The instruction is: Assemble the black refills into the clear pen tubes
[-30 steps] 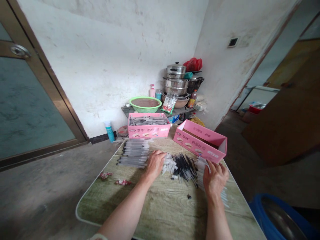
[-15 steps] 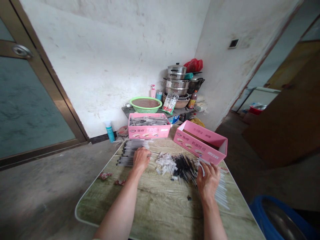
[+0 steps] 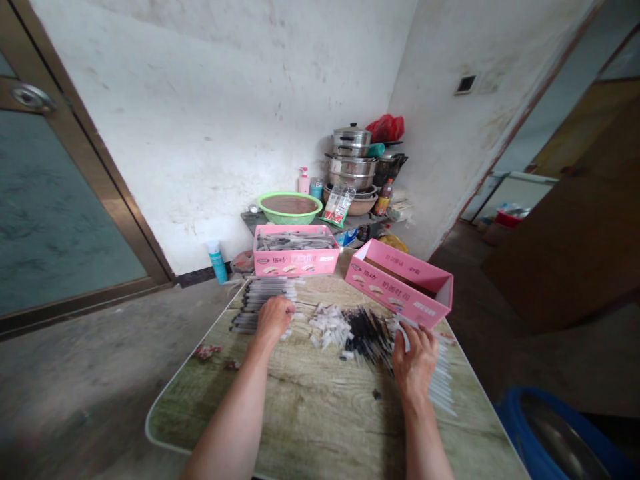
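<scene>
My left hand [image 3: 275, 318] is closed, fingers curled, just right of a row of capped pens [image 3: 255, 303] laid side by side; what it holds, if anything, is hidden. My right hand [image 3: 415, 353] is over a spread of clear pen barrels [image 3: 441, 387], fingers bent and apart, thumb away from the forefinger, tips at the barrels. Between the hands lie a heap of small white plastic pieces [image 3: 331, 325] and a pile of thin black-tipped pen parts [image 3: 370, 333].
A pink box [image 3: 296, 262] full of pens and another pink box [image 3: 397, 285] stand at the table's [image 3: 320, 413] far side. Behind are a green basin [image 3: 290, 215] and stacked pots [image 3: 351, 160]. A blue tub [image 3: 515, 427] is at the right.
My left hand has drawn slightly left and its fingers look more curled. The right hand stays over the barrels. The whole view has shifted a little.
</scene>
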A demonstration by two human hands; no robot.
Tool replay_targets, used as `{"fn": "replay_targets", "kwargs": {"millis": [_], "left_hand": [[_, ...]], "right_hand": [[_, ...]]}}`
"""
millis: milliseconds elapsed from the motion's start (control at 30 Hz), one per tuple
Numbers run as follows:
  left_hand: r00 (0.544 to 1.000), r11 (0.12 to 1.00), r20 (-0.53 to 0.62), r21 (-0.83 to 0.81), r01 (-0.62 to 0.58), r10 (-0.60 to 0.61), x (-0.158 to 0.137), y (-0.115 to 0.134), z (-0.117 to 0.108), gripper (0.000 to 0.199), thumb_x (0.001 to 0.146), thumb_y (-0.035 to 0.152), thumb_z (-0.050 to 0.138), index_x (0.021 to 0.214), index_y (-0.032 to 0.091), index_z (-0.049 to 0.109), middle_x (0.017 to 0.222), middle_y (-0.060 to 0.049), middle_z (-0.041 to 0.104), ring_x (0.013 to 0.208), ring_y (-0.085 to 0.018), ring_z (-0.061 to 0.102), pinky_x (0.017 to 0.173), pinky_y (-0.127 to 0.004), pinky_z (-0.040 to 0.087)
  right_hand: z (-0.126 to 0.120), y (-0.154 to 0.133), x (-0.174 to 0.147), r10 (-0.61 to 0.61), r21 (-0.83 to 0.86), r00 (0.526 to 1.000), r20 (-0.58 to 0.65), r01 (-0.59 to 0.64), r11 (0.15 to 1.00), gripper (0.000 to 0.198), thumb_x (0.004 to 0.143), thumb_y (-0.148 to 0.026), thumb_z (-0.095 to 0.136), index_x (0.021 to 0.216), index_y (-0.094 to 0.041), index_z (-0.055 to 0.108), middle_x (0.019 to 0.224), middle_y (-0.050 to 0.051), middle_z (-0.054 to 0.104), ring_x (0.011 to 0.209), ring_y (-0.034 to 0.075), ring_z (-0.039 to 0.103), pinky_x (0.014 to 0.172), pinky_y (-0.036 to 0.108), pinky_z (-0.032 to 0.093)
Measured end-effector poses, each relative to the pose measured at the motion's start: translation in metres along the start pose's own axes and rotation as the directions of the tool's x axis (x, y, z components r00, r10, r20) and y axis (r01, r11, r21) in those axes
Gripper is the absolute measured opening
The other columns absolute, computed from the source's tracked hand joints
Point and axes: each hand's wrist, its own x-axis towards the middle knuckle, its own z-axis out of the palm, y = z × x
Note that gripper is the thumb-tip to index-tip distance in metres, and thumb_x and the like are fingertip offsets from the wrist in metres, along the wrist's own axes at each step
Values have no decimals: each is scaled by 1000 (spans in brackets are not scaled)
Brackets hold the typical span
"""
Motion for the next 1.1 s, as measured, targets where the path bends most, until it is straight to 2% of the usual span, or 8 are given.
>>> {"fn": "replay_targets", "kwargs": {"millis": [167,267,367,500,600,700,800,1100], "left_hand": [[923,950,-327,-159,-268,205,-3,22,-16,10,85,20,60,90,21,69,91,-5,70,91,-22,62,85,-33,46],[790,895,-612,-336,-293,28,-5,32,-18,15,91,29,54,96,20,64,93,-6,68,90,-21,61,83,-32,47],[712,703,-655,-630,-329,-254,-2,36,-14,18,91,36,56,96,19,60,90,-5,67,77,-16,61,68,-26,48],[800,272,-437,-896,-350,-412,4,39,-5,27,83,44,65,93,19,58,84,-2,64,67,-12,59,57,-20,45],[864,91,-281,-959,-268,-417,4,46,3,32,77,46,70,90,20,59,83,-1,65,72,-13,62,59,-21,48],[895,52,-206,-978,-202,-397,0,56,13,35,73,47,73,89,19,59,83,-2,65,73,-14,63,60,-22,49],[920,55,-164,-986,-155,-357,-4,64,21,37,72,47,75,91,19,60,83,-2,66,71,-15,63,59,-23,50],[978,-32,56,-998,51,-199,-9,72,24,44,67,46,79,96,15,68,79,-3,67,66,-13,62,60,-23,53]], "right_hand": [[1,-12,0,7,82,1000,3,-7,997,25,95,-27,49,104,-15,68,94,12,68,110,29,52,97,49,41],[2,-24,0,-11,155,1000,25,7,988,24,94,-26,50,106,-16,68,96,12,69,110,28,52,98,49,42],[1,-40,-1,-4,279,996,89,-21,960,25,95,-27,49,108,-18,68,99,11,69,105,27,56,93,46,46],[-1,-62,-3,63,452,955,291,-195,871,29,96,-35,49,106,-18,70,94,11,71,88,23,62,82,38,48],[1,-73,-5,102,515,836,540,-423,745,37,97,-45,46,91,-19,71,76,7,70,70,20,61,69,31,47],[5,-78,-8,74,551,712,698,-600,580,49,95,-56,43,77,-19,68,62,4,66,57,17,56,58,27,43],[8,-77,-10,41,561,645,763,-692,455,54,94,-62,42,80,-17,69,58,3,66,50,14,51,51,25,39],[13,-73,-14,25,572,610,792,-757,316,49,90,-61,51,80,-16,67,49,-1,59,40,11,41,43,23,29]]}}
